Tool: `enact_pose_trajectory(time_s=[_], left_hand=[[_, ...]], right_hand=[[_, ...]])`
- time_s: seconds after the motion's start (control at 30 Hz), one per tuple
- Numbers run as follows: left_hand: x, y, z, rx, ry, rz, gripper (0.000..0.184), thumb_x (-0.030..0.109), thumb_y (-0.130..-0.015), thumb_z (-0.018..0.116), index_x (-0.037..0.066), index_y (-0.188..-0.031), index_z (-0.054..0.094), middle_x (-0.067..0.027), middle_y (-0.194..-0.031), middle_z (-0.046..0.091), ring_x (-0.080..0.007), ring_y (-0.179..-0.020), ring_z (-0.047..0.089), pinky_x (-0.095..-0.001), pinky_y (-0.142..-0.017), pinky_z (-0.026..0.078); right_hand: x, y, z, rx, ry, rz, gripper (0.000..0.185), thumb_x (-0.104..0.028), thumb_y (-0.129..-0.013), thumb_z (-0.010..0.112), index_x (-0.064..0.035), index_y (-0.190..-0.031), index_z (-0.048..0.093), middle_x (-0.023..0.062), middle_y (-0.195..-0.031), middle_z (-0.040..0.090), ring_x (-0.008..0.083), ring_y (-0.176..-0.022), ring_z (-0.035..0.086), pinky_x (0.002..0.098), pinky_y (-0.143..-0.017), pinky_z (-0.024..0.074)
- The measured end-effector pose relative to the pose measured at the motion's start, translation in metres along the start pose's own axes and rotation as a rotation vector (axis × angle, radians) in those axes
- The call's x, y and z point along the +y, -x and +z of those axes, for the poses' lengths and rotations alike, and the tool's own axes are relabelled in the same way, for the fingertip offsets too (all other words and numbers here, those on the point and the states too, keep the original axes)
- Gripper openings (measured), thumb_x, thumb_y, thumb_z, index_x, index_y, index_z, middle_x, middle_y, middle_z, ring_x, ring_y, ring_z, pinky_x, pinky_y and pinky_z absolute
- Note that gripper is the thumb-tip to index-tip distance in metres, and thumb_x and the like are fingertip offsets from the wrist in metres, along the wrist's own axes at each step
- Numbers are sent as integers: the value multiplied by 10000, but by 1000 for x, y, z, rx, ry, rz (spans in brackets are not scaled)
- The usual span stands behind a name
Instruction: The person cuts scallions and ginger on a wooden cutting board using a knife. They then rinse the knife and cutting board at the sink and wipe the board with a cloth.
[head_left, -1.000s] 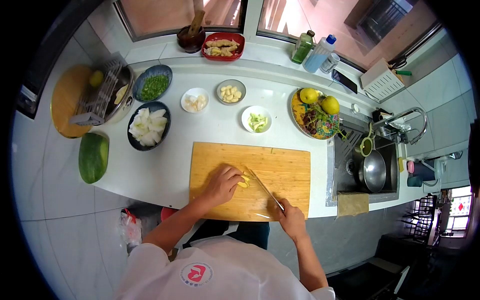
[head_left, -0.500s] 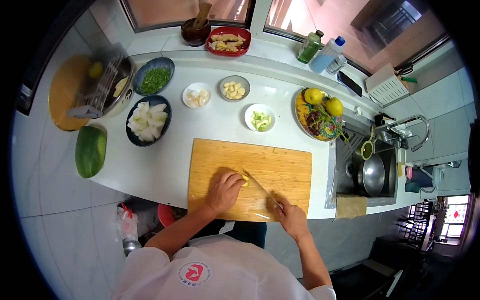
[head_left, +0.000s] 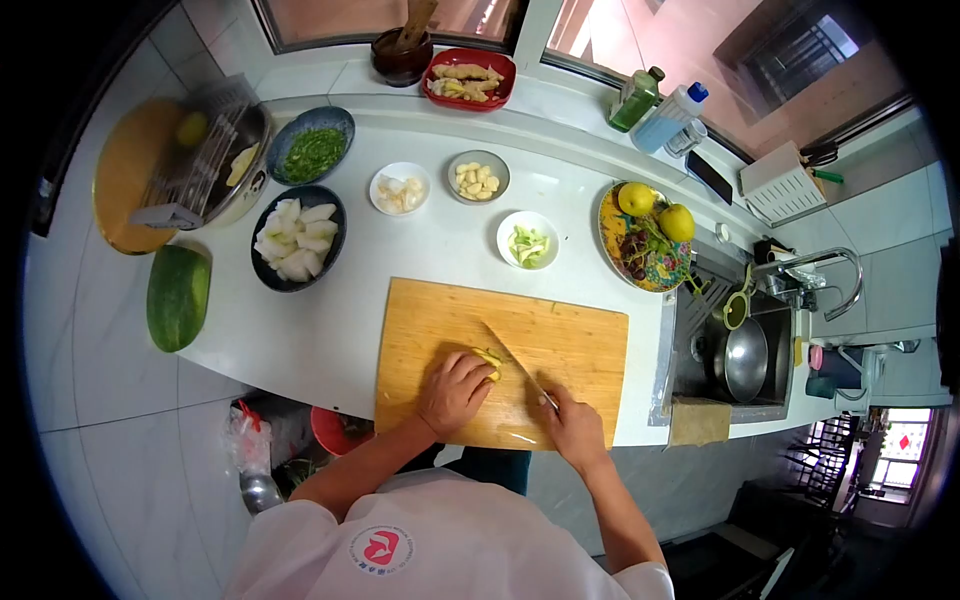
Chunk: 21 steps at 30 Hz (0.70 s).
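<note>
Head view, board: the wooden cutting board (head_left: 420, 310) lies at the near edge of the counter (head_left: 330, 340), left of the sink (head_left: 783, 398).
Yellow piece, place: the yellow piece (head_left: 489, 360) sits near the middle of the board, between left fingertips and blade.
Left hand: the left hand (head_left: 456, 392) has its fingers drawn together, tips clamped on the piece's left side.
Right hand: the right hand (head_left: 577, 425) is closed around the handle of the knife (head_left: 513, 358); blade points far and left, just right of the piece. Edge contact: cannot tell.
Yellow piece, handling: judged light, firm, a little slippery on moist faces; thin parts may snap or slide. Best hold is from the left, fingertips curled back from the blade, pressing down.
Yellow piece, look: bright yellow, narrow, partly covered by the fingers; possibly peeled ginger. Number of parts unclear.
Far side: white bowl (head_left: 503, 253) with pale-green slices, beyond the board.
</note>
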<state>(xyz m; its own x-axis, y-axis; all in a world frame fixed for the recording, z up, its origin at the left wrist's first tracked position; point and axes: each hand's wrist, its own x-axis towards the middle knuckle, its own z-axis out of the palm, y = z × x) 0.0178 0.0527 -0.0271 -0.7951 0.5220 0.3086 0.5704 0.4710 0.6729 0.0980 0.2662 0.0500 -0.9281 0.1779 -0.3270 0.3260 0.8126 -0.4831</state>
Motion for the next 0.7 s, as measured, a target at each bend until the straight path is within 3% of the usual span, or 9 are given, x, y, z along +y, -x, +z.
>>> enact_pose_trajectory(time_s=[0.13, 0.2, 0.4, 0.63, 0.7], left_hand=[[4, -20, -3, 42, 51, -97, 162, 107, -861, 712, 32, -1003, 689, -112, -1076, 629, -319, -1031, 568, -423, -914, 465], [1, -36, -3, -27, -22, -190, 154, 134, -846, 733, 34, -952, 684, -120, -1005, 621, -319, -1005, 566, -428, -920, 443], [1, -78, -7, -268, -305, -159, 193, 212, -796, 777, 45, -849, 698, -129, -970, 639, -300, -1026, 576, -424, -959, 403], [-18, -87, 16, -406, -336, -96, 152, 161, -745, 795, 77, -827, 699, -109, -946, 661, -304, -980, 603, -432, -914, 428], [-22, -86, 12, -375, -125, -135, 141, 109, -742, 795, 83, -833, 691, -100, -925, 661, -312, -897, 622, -433, -842, 463]], right_hand=[[15, -1, 12, 5, -33, 69, 279, -343, -1013, 567, -104, -1144, 622, 225, -793, 685, 437, -767, 668, 522, -672, 508], [18, -2, 16, 27, -86, 101, 277, -352, -1023, 556, -116, -1154, 620, 225, -774, 675, 437, -756, 665, 518, -659, 500], [17, 0, 20, 29, -110, 133, 275, -357, -1030, 543, -116, -1142, 614, 209, -751, 668, 429, -742, 659, 501, -658, 500], [16, 2, 23, 58, -121, 127, 272, -353, -1031, 537, -103, -1113, 608, 205, -745, 665, 423, -733, 656, 501, -652, 495], [14, 3, 21, 27, -148, 151, 266, -347, -1016, 548, -115, -1131, 610, 223, -781, 682, 433, -775, 670, 522, -679, 512]])
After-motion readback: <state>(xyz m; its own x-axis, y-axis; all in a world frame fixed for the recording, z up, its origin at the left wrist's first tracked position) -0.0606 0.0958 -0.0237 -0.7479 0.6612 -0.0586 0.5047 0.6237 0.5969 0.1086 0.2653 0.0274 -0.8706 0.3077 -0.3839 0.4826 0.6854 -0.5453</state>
